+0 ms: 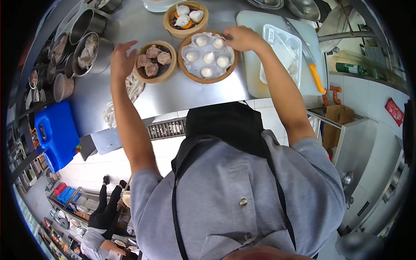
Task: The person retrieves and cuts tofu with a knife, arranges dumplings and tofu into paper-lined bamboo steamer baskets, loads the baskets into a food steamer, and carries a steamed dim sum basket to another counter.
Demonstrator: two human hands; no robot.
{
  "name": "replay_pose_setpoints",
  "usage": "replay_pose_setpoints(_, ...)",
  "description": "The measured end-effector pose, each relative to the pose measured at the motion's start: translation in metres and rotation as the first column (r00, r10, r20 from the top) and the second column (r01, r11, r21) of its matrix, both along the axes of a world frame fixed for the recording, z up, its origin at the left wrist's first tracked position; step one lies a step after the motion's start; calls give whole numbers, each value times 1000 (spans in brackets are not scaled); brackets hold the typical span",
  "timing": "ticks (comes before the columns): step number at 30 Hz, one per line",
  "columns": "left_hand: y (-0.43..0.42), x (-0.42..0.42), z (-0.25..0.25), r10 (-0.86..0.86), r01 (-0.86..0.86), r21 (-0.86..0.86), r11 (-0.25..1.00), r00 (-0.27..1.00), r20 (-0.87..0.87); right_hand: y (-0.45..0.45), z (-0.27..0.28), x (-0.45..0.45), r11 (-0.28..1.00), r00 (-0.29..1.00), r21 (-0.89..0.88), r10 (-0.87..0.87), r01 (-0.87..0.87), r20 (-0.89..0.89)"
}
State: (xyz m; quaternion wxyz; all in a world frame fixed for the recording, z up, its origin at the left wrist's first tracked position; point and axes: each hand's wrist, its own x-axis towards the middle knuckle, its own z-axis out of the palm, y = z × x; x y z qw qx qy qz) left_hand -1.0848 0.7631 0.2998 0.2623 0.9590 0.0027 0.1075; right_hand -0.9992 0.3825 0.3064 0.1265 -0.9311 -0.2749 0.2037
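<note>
My right hand (242, 38) is closed at the right rim of a large round bamboo steamer (207, 81), with a small dark bit showing at the fingertips. Several white pleated buns (209, 58) sit apart on white paper inside it. My left hand (123, 60) has its fingers spread beside a smaller bamboo steamer (149, 79) and holds nothing. In that steamer are several meat-filled dumplings (151, 69). Behind the two stands a third bamboo steamer (185, 33) with white dumplings (183, 20) and orange slices.
On the right, a cutting board (253, 73) carries a clear plastic container (281, 52) and a knife with an orange handle (317, 79). Metal pots (104, 56) crowd the left. A cloth (110, 113) hangs over the front edge. A blue jerrycan (58, 130) stands lower left; another person (104, 216) works behind.
</note>
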Motion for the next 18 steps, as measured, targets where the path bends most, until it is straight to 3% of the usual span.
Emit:
replay_pose_setpoints(1,4,9,4,-148,142,-84,986,987,-66,3,2,0,1000,1000,5,3,-3,10)
replay_pose_setpoints(2,4,19,5,-147,142,-82,986,987,-59,3,2,-5,989,969,-6,-144,146,-201)
replay_pose_setpoints(3,-7,30,11,-303,304,-2,953,948,-98,4,5,-9,957,872,-50,-283,287,-399)
replay_pose_setpoints(4,-15,39,12,-448,461,69,884,881,-151,4,3,-12,955,872,-50,-287,292,-396)
replay_pose_setpoints(6,-27,59,6,-507,545,120,830,826,-246,3,-4,-19,946,906,105,-257,307,-336)
replay_pose_setpoints(8,-34,75,6,-557,632,167,757,757,-342,-3,-8,-28,927,895,152,-274,343,-351)
replay_pose_setpoints(10,-45,92,20,-471,582,-41,812,613,-634,-8,-2,-37,897,880,204,-303,393,-365)
replay_pose_setpoints(14,-60,95,11,-535,699,67,712,602,-592,-19,18,-66,841,847,254,-364,478,-388)
replay_pose_setpoints(18,-75,81,7,-535,699,278,659,696,-479,-34,36,-91,790,839,328,-395,518,-373)
